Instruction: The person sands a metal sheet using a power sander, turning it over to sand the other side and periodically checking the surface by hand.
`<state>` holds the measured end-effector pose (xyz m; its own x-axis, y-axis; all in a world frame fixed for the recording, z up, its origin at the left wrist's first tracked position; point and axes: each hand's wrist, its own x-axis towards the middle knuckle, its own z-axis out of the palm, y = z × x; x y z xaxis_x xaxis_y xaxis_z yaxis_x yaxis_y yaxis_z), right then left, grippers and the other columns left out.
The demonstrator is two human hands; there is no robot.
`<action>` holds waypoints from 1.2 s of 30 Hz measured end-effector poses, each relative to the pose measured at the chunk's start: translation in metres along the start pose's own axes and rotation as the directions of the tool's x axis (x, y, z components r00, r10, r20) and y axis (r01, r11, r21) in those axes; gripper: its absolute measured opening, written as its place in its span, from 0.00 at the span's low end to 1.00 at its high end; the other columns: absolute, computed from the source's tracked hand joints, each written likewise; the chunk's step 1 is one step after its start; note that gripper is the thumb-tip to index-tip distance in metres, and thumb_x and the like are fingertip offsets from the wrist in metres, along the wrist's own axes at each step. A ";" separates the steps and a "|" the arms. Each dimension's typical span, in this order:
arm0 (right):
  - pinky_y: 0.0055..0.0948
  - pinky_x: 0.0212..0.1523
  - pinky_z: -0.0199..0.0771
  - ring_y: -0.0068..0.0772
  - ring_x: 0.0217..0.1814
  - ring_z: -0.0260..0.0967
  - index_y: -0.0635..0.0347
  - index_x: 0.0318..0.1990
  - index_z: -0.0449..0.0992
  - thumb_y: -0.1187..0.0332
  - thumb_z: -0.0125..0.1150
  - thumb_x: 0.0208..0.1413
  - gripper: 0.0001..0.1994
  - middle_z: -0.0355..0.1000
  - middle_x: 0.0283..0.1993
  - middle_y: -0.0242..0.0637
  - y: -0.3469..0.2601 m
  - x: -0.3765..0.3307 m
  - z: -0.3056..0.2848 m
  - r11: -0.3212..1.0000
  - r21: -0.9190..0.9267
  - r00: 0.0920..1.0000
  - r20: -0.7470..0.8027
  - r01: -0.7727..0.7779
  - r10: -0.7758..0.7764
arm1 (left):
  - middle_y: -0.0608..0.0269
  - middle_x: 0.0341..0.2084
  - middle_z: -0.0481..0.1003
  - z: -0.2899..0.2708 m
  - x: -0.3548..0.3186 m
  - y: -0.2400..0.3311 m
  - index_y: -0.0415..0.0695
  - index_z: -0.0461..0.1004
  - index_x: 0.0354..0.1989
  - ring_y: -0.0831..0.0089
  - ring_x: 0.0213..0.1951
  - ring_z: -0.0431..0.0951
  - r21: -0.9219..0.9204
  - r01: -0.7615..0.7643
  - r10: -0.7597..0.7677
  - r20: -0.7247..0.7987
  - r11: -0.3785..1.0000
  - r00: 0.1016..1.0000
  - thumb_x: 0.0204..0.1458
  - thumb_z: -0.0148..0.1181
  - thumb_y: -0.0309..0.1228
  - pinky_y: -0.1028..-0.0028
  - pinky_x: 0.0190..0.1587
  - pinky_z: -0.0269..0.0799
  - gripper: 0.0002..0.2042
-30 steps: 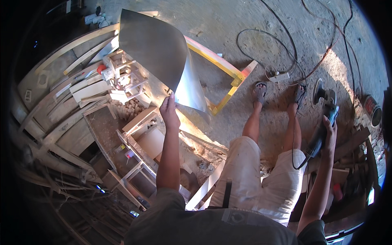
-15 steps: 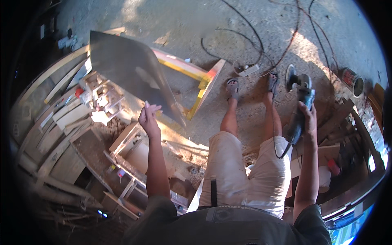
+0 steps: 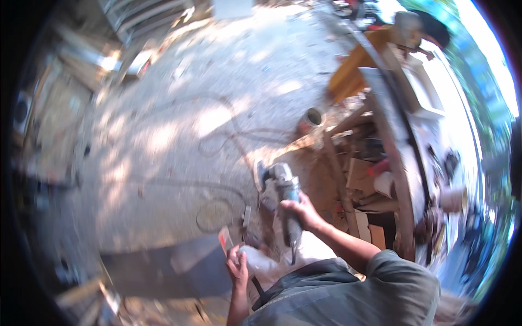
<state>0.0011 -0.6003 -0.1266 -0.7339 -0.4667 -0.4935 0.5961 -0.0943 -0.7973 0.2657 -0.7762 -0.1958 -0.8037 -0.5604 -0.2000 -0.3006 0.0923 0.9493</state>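
My right hand [image 3: 304, 211] is wrapped round the dark body of an angle grinder [image 3: 288, 201]. The grinder's metal head and round disc point away from me, held above the floor in front of my legs. My left hand [image 3: 237, 267] is empty, its fingers partly spread, beside the right end of a large grey curved panel [image 3: 168, 266]. Blur hides whether the fingertips touch the panel. Just beyond that hand, the pale end of a wooden frame [image 3: 224, 239] with a red mark shows past the panel.
A workbench [image 3: 399, 179] stands at my right, with wood offcuts stacked beneath it and a cup [image 3: 453, 199] on top. On the concrete floor, a tin can [image 3: 311, 120] lies near the bench. Cables [image 3: 228, 136] snake across the floor ahead. A yellow board [image 3: 356, 65] leans farther off.
My view has swung to the right, bringing the bench into sight. The grinder stays in my right hand, now in front of my body. My left hand has come nearer my legs.
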 end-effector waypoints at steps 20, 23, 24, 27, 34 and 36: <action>0.36 0.63 0.70 0.33 0.67 0.64 0.66 0.68 0.59 0.54 0.79 0.52 0.43 0.65 0.64 0.46 -0.101 -0.227 -0.067 0.891 -0.202 0.762 -0.462 0.407 -0.453 | 0.39 0.37 0.80 0.213 -0.012 0.253 0.36 0.70 0.52 0.40 0.40 0.82 0.401 -0.598 0.267 0.628 0.694 0.731 0.42 0.77 0.51 0.49 0.44 0.77 0.37; 0.32 0.44 0.75 0.24 0.42 0.70 0.58 0.50 0.67 0.64 0.82 0.48 0.28 0.70 0.43 0.32 -0.137 -0.202 -0.134 0.815 0.123 0.656 -0.666 0.567 -0.356 | 0.39 0.51 0.74 0.274 -0.009 0.294 0.37 0.61 0.65 0.43 0.53 0.76 0.274 -0.796 0.274 0.837 0.540 0.474 0.43 0.75 0.54 0.48 0.54 0.72 0.46; 0.30 0.35 0.75 0.23 0.32 0.69 0.58 0.46 0.71 0.67 0.81 0.47 0.23 0.72 0.34 0.29 -0.133 -0.187 -0.182 0.766 0.150 0.597 -0.724 0.625 -0.345 | 0.39 0.59 0.70 0.298 -0.009 0.310 0.39 0.59 0.70 0.45 0.61 0.72 0.185 -0.888 0.307 0.892 0.420 0.331 0.44 0.74 0.53 0.48 0.60 0.68 0.48; 0.32 0.25 0.74 0.27 0.22 0.71 0.58 0.34 0.76 0.67 0.78 0.46 0.14 0.74 0.26 0.32 -0.160 -0.171 -0.301 0.758 0.141 0.502 -0.822 0.636 -0.269 | 0.40 0.74 0.49 0.326 0.011 0.362 0.50 0.58 0.75 0.39 0.71 0.58 0.032 -0.924 0.374 0.908 0.382 0.186 0.48 0.73 0.54 0.48 0.71 0.57 0.47; 0.39 0.22 0.71 0.34 0.19 0.69 0.61 0.26 0.79 0.56 0.74 0.50 0.17 0.75 0.25 0.37 -0.232 -0.154 -0.617 0.947 -0.207 0.282 -0.919 0.247 -0.275 | 0.44 0.61 0.72 0.207 0.087 0.201 0.43 0.68 0.67 0.46 0.60 0.75 0.310 -0.422 0.231 0.500 0.852 0.834 0.54 0.69 0.50 0.54 0.62 0.71 0.36; 0.40 0.30 0.76 0.44 0.25 0.71 0.63 0.35 0.82 0.48 0.67 0.54 0.22 0.76 0.29 0.43 -0.219 -0.162 -0.636 0.983 0.075 0.406 -0.914 0.170 0.000 | 0.43 0.54 0.75 0.124 0.060 0.125 0.42 0.71 0.62 0.45 0.56 0.76 0.720 -0.240 0.037 0.286 0.652 0.958 0.54 0.66 0.54 0.50 0.58 0.72 0.35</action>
<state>-0.2175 0.0555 -0.0930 -0.5956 0.6142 -0.5177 0.4853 -0.2384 -0.8412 0.1157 -0.6963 -0.1193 -0.9275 -0.2979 -0.2256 -0.3724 0.7869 0.4920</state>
